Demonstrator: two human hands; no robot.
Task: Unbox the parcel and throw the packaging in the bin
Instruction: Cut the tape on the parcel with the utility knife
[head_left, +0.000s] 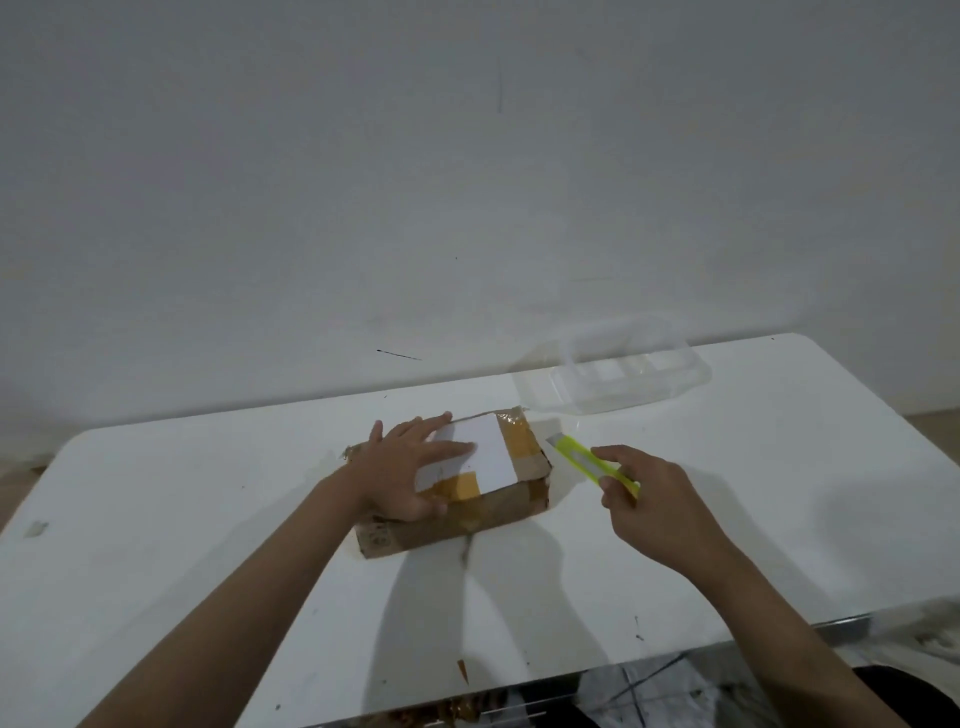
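A flat brown cardboard parcel (511, 501) wrapped in shiny tape lies in the middle of the white table (208, 519), with a white label (485, 457) on its top. My left hand (410, 470) rests flat on the parcel's top, fingers spread and the thumb over its near edge. My right hand (657, 501), to the right of the parcel, grips a lime-green utility knife (587, 460). Its short blade is out and points toward the parcel's far right corner, a little apart from the cardboard.
A clear plastic container (631, 376) stands at the table's far right edge, close behind the knife. A white wall rises behind the table. A small scrap of brown tape (462, 670) lies near the front edge. No bin shows in view.
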